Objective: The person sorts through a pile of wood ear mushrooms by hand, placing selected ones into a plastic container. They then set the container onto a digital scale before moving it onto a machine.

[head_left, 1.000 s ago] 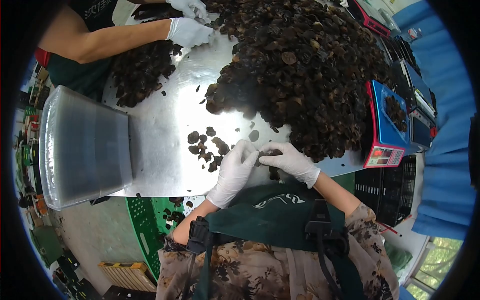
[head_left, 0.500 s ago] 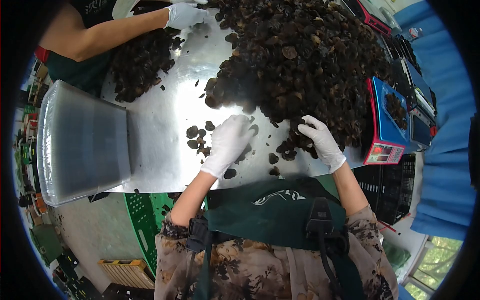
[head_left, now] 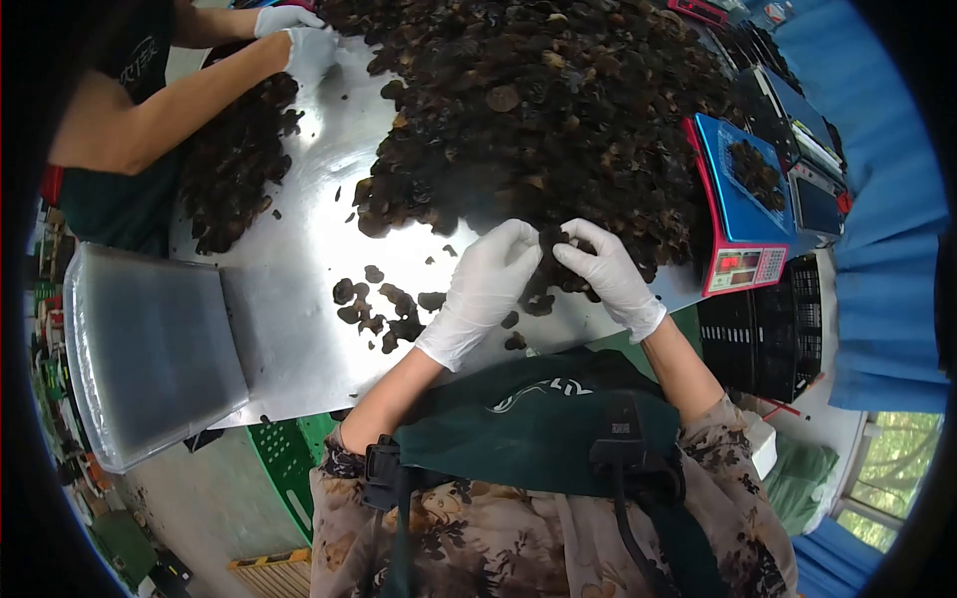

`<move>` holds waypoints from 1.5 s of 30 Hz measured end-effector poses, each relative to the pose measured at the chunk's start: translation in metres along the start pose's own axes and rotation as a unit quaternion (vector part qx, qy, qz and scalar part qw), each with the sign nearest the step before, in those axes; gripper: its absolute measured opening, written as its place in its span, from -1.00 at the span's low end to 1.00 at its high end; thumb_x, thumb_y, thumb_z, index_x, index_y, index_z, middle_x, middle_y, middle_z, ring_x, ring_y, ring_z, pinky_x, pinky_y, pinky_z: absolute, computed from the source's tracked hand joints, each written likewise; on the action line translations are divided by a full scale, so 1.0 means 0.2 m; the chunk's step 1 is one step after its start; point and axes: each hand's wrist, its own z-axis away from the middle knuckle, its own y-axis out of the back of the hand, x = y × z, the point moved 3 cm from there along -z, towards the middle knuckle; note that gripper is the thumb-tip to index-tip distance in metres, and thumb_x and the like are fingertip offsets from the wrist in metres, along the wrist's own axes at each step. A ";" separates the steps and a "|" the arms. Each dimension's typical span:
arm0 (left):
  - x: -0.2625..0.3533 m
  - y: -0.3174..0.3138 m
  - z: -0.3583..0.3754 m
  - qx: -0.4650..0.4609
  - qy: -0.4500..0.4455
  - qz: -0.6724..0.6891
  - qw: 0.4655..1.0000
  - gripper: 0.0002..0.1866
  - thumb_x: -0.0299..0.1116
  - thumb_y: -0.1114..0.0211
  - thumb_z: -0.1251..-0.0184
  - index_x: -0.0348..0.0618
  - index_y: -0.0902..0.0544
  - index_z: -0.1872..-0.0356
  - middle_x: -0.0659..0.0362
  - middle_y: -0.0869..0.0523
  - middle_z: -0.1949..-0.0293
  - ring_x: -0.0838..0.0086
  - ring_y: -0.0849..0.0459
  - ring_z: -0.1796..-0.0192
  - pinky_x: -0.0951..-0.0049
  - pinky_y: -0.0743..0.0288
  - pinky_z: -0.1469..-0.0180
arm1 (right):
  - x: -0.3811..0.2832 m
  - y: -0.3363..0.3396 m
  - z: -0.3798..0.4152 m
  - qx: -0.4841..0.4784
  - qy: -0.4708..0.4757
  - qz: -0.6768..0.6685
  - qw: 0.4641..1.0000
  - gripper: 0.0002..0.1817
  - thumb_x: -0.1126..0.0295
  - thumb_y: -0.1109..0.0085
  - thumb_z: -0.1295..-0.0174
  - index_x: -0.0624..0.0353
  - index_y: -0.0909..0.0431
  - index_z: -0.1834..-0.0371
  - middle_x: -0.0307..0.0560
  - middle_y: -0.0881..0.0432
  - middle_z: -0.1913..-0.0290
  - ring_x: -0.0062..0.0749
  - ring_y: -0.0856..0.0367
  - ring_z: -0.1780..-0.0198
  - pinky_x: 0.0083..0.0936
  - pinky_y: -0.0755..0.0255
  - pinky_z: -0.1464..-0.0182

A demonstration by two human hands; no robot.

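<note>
In white gloves, both my hands are close together at the near edge of a big heap of dark wood ear mushrooms (head_left: 538, 120). My left hand (head_left: 493, 284) has its fingers curled and pressed together; what they hold, if anything, cannot be made out against the dark heap. Thumb and fingers of my right hand (head_left: 610, 279) pinch a dark wood ear mushroom (head_left: 551, 239) just beside the left fingertips. A small scattered group of mushrooms (head_left: 399, 309) lies on the metal table left of my left hand. A few more lie beneath my hands.
Stacked clear plastic containers (head_left: 150, 349) stand at the table's left edge. A blue-topped red scale (head_left: 743, 199) with mushrooms on it is at the right. Across the table, a co-worker's gloved hands (head_left: 309, 50) are near another mushroom pile (head_left: 234, 164). A green crate (head_left: 284, 458) sits below.
My hands have come together, the left moving right and the right moving left. More mushrooms lie in the scattered group at the left. The camera view has shifted.
</note>
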 end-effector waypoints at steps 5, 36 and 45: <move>0.10 -0.11 -0.05 -0.022 -0.002 -0.005 1.000 -0.88 -0.38 -0.25 -0.37 -0.20 -0.62 0.21 0.23 -0.62 0.44 0.57 -0.58 0.35 0.49 -0.47 0.25 | -0.01 0.11 0.03 0.047 0.027 -0.009 0.998 -0.76 0.39 -0.27 -0.29 0.20 -0.58 0.01 -0.37 -0.55 0.29 -0.77 -0.48 0.29 -0.70 -0.39 0.31; -0.15 -0.24 0.30 0.185 0.033 -0.403 0.895 -0.66 -0.34 -0.38 -0.21 -0.08 -0.63 -0.02 0.06 -0.63 -0.01 0.12 -0.57 -0.12 0.18 -0.49 -0.13 | -0.25 1.79 -0.15 0.356 0.348 0.603 0.623 -0.61 0.27 -0.30 -0.24 0.17 -0.59 -0.10 0.03 -0.64 -0.13 -0.05 -0.55 -0.22 -0.24 -0.31 -0.35; -0.26 -0.16 0.29 0.209 -0.016 -0.350 0.913 -0.92 -0.44 -0.28 -0.27 -0.20 -0.64 0.27 0.03 -0.66 0.11 0.10 -0.63 0.04 0.17 -0.51 -0.05 | -0.15 0.34 -0.14 -0.176 0.463 0.410 0.766 -0.74 0.37 -0.31 -0.14 0.08 -0.64 0.08 -0.10 -0.66 0.09 -0.17 -0.60 -0.01 -0.28 -0.45 -0.06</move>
